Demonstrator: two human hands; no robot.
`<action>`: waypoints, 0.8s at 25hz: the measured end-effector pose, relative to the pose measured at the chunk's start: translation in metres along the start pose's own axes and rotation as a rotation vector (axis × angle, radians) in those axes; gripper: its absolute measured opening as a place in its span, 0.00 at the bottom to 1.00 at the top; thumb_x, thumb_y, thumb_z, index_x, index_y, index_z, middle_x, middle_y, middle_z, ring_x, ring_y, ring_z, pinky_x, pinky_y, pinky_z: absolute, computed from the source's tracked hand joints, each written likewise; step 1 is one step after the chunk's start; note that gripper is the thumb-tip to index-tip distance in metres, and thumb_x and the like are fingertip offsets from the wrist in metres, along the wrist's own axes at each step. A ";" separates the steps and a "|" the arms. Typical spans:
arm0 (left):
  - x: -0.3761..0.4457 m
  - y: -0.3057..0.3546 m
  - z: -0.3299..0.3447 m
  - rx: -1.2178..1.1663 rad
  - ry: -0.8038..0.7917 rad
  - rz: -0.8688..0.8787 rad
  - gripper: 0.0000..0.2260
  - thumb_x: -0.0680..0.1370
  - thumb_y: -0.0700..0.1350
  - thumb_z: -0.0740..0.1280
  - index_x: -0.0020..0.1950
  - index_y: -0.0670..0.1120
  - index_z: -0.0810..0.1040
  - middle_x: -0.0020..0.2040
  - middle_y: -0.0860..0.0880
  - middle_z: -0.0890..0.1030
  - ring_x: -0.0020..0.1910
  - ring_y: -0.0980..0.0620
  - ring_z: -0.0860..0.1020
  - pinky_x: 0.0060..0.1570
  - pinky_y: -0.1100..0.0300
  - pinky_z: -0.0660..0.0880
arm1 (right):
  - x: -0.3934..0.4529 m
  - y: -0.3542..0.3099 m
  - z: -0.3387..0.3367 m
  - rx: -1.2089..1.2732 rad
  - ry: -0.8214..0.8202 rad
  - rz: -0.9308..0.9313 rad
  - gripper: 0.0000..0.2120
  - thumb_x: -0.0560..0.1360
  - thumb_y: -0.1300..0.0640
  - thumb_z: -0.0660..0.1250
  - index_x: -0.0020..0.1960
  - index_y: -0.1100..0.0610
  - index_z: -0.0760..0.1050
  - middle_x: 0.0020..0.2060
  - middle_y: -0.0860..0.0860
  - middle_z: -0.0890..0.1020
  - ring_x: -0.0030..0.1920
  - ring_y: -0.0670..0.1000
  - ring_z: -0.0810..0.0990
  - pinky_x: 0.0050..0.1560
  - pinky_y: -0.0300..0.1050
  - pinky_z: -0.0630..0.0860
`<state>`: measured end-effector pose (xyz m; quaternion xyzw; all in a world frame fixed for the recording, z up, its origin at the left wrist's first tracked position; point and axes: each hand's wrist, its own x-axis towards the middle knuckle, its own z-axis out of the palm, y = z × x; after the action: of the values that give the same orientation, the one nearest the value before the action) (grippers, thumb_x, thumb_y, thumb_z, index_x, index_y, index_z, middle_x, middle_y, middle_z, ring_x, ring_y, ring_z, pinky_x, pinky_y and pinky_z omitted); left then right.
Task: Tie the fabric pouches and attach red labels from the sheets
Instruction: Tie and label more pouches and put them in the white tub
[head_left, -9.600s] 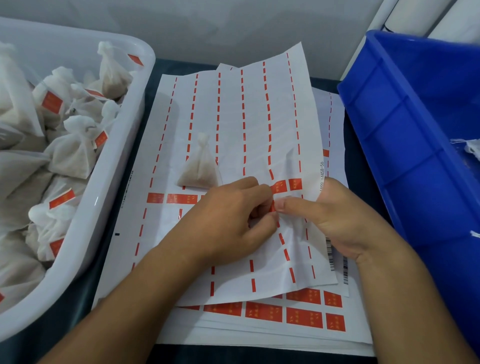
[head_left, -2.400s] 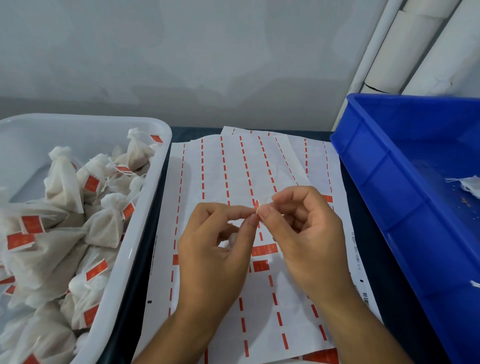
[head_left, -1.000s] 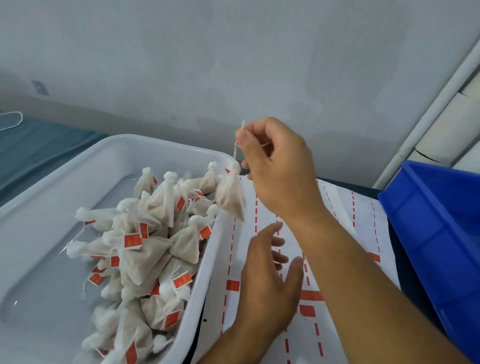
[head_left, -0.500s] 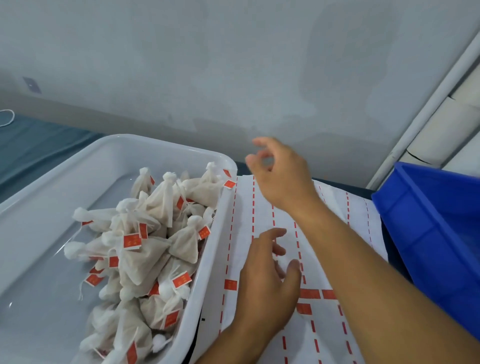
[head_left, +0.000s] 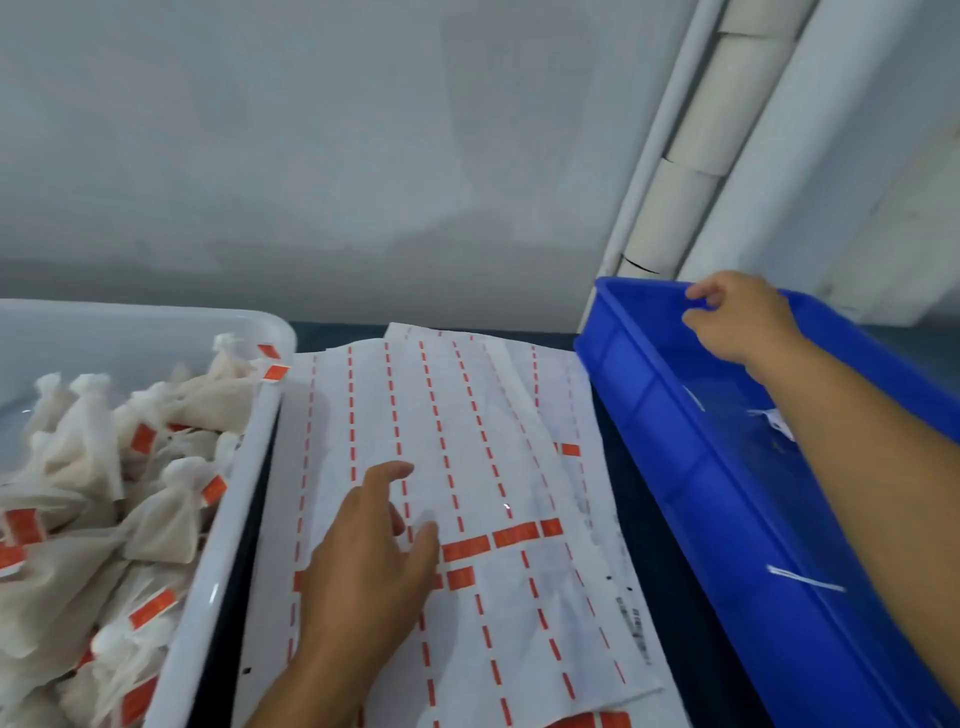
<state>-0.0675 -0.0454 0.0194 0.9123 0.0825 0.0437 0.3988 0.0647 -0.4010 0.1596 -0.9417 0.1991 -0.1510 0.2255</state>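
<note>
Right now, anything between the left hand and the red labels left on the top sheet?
Nothing visible. The left hand rests open on the top label sheet, fingertips beside the remaining red labels. The right hand is away, over the blue bin.

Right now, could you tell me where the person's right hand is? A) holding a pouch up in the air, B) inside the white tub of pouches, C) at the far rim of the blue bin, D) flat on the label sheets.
C: the right hand has its fingers curled over the far rim of the blue bin, while the left hand rests on the label sheets.
</note>
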 end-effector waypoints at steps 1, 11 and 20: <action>0.001 0.001 0.000 0.021 -0.015 -0.001 0.27 0.74 0.63 0.72 0.66 0.73 0.59 0.45 0.65 0.72 0.37 0.60 0.78 0.27 0.70 0.70 | 0.001 0.022 -0.001 -0.065 -0.053 0.056 0.16 0.79 0.57 0.69 0.66 0.53 0.78 0.65 0.55 0.79 0.63 0.58 0.77 0.56 0.46 0.72; 0.007 -0.007 -0.006 0.158 -0.114 0.000 0.36 0.69 0.61 0.78 0.71 0.67 0.63 0.45 0.60 0.75 0.38 0.55 0.78 0.39 0.57 0.83 | -0.019 0.109 0.027 0.017 -0.337 0.170 0.27 0.77 0.53 0.76 0.74 0.51 0.73 0.70 0.53 0.75 0.65 0.57 0.77 0.62 0.54 0.78; 0.010 -0.011 -0.002 0.148 -0.108 0.024 0.34 0.70 0.60 0.78 0.71 0.65 0.64 0.44 0.60 0.76 0.38 0.54 0.79 0.39 0.61 0.82 | -0.021 0.080 0.050 -0.284 -0.265 -0.080 0.17 0.83 0.52 0.64 0.70 0.56 0.72 0.63 0.56 0.80 0.60 0.60 0.79 0.59 0.59 0.79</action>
<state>-0.0591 -0.0347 0.0123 0.9412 0.0531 -0.0068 0.3335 0.0408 -0.4389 0.0739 -0.9829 0.1492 -0.0048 0.1083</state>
